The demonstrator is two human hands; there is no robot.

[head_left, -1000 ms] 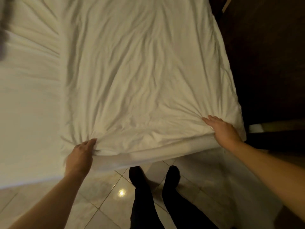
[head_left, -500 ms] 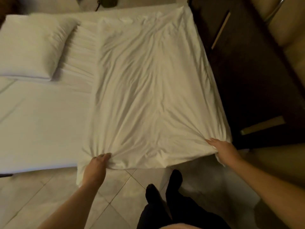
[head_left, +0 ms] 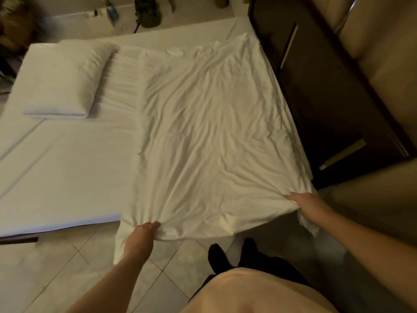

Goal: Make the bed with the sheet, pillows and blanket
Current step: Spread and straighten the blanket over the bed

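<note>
- The wide white-sheeted bed (head_left: 56,177) is carrying everything, and its left half is showing smooth sheet.
- The thin, crumpled white cloth blanket (head_left: 214,132) is lying over the bed's right half, with its near edge hanging off the foot toward the pale tiled floor (head_left: 67,267).
- The blanket is looking light, limp and soft, so it is likely to bunch and drag rather than slide flat. The near corners are seeming the best holds, pulled evenly.
- Creases are fanning across the blanket from both near corners.
- The plump white rectangular pillow (head_left: 63,80) is resting at the far left, apart from the blanket.
- The left hand (head_left: 141,237) is pinching the near left corner, its grip pressing together on bunched cloth.
- The right hand (head_left: 309,205) is holding the near right corner, its fingers lying over gathered cloth and its thumb hidden.
</note>
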